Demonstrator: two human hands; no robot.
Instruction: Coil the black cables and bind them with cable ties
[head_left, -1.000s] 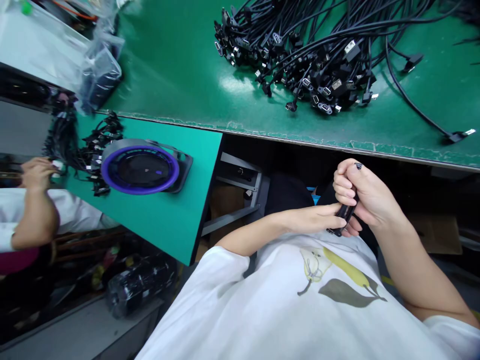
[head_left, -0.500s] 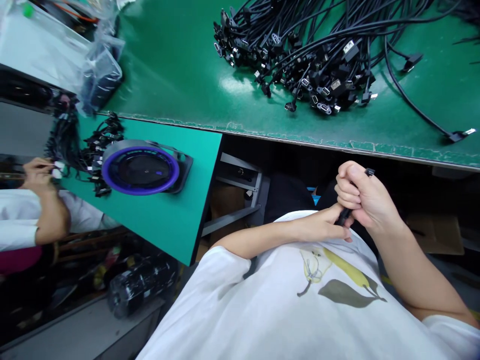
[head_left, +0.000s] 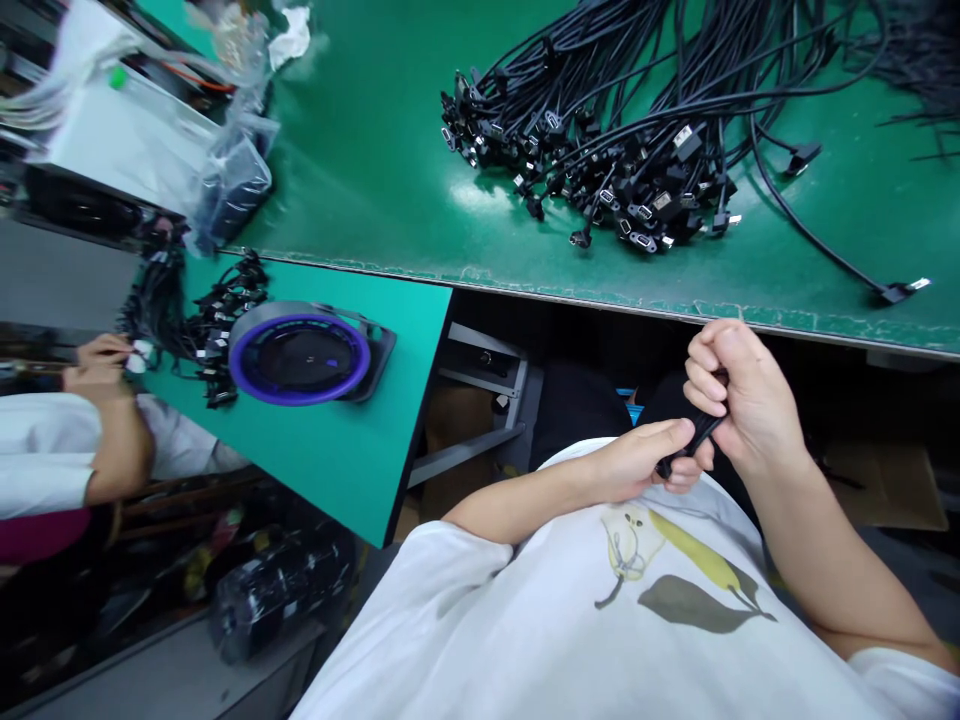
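Across the top: broad green worktop (head_left: 360, 180) with scuffed near edge. At left, adjoining that edge: smaller green side worktop (head_left: 379, 450). At bottom: white shirt (head_left: 525, 610) with printed fruit motif. On the broad surface: heap of black cables (head_left: 622, 140), with connector ends facing the near edge. On the smaller surface: round purple-rimmed unit (head_left: 300, 358), just beside a cluster of dark cables (head_left: 223, 315). Right grip (head_left: 750, 395): curled firmly around upper end of black item. Left grip (head_left: 641, 458): pinching lower end, with thumb on top. Between both: black elongated item (head_left: 703, 428), tilted, partly hidden, near shirt front.
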